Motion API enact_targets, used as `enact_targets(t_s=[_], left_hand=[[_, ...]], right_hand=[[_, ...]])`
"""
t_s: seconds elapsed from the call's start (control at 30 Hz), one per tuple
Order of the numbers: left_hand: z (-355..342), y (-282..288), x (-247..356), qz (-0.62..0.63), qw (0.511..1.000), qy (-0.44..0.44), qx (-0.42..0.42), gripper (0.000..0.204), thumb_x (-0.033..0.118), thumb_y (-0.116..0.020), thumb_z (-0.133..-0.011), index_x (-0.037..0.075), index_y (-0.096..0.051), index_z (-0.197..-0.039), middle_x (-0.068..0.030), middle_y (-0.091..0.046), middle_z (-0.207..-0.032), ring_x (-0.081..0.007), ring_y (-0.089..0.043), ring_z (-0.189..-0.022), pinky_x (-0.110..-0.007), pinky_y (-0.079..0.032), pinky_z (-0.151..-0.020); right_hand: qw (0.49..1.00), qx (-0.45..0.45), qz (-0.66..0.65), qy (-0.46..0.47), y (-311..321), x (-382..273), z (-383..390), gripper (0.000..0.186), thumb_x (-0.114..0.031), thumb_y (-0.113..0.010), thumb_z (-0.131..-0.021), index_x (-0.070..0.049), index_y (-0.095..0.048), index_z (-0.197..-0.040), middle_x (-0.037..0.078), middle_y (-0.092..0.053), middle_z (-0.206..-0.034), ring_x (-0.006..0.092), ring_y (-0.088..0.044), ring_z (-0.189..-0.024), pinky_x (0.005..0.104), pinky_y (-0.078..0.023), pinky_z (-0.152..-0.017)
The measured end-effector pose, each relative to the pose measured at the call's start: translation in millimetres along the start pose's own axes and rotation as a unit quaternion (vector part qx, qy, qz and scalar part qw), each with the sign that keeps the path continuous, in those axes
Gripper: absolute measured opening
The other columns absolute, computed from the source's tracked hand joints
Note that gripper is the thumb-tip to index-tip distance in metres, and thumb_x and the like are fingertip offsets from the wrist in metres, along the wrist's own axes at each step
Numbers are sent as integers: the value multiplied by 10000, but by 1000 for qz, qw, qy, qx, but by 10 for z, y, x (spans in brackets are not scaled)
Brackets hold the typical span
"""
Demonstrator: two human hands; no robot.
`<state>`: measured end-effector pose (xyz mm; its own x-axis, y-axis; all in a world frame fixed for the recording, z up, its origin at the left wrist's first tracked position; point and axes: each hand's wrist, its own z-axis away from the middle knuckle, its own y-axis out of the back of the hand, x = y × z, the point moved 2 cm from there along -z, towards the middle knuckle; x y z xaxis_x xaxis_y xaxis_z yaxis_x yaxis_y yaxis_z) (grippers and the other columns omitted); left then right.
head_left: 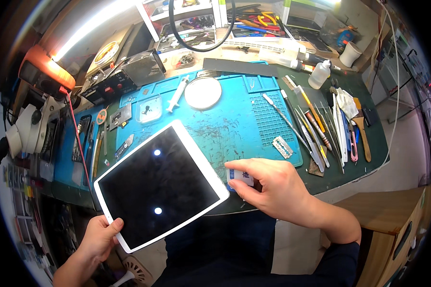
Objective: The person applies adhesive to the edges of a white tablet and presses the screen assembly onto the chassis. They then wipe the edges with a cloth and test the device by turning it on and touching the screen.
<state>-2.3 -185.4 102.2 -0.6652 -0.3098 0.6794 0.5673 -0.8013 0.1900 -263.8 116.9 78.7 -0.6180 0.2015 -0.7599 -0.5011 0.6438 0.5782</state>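
Note:
A tablet (153, 182) with a white frame and a dark screen is tilted over the near edge of the bench. Two bright spots reflect in its glass. My left hand (99, 235) grips its lower left corner, thumb on the front and the fingers mostly hidden behind. Just off the tablet's right corner, my right hand (282, 189) is closed, thumb and forefinger around a small white-and-blue packet (242, 177). The packet's kind cannot be made out.
A blue work mat (210, 131) covers the bench, bearing a round white dish (203, 93), a syringe (178, 94) and a razor blade (282, 147). Tweezers and brushes (321, 124) lie right, near a squeeze bottle (319, 75). An orange multimeter (45, 69) stands left; a wooden cabinet (383, 210) is lower right.

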Motion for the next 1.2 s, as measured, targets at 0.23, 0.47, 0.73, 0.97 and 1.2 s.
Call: enact_targets(t_s=[0.23, 0.47, 0.73, 0.97, 1.2], left_hand=[[-2, 36, -40, 1, 1000, -8, 0, 162, 167, -739, -968, 30, -671, -912, -21, -653, -769, -95, -571, -595, -253, -488, -567], [0, 21, -39, 5, 1000, -7, 0, 162, 177, -744, -966, 39, -674, -918, -12, -651, -760, -87, -567, -593, -235, -474, -562], [29, 112, 1, -33, 998, 33, -43, 363, 280, -736, -970, -22, -657, -1154, -109, -722, -1088, -211, -724, -954, -404, -610, -859], [76, 80, 79, -55, 995, 67, -52, 423, 346, -719, -975, -16, -650, -1184, -109, -723, -1090, -235, -735, -978, -449, -621, -872], [53, 120, 21, -39, 996, 61, -56, 414, 336, -721, -976, -12, -647, -1187, -103, -719, -1083, -237, -731, -971, -452, -619, -862]], right_hand=[[1000, -19, 10, -3, 5, -28, -6, 278, -118, -763, -871, -21, -719, -1127, 145, -748, -934, 253, -706, -711, 330, -567, -641], [999, -42, 21, -11, 21, -59, -29, 260, -124, -732, -891, -7, -700, -1121, 168, -745, -943, 314, -731, -792, 378, -587, -699], [1000, -21, 14, -18, -28, -55, -21, 261, -131, -741, -887, -13, -704, -1117, 164, -747, -926, 304, -736, -783, 369, -584, -680], [999, -32, 17, -14, -13, -38, -31, 260, -132, -742, -886, -24, -707, -1120, 161, -746, -918, 300, -738, -788, 365, -583, -681], [999, -16, 17, -48, -39, -77, -14, 245, -136, -745, -888, -29, -719, -1107, 157, -752, -935, 300, -736, -784, 357, -581, -676]])
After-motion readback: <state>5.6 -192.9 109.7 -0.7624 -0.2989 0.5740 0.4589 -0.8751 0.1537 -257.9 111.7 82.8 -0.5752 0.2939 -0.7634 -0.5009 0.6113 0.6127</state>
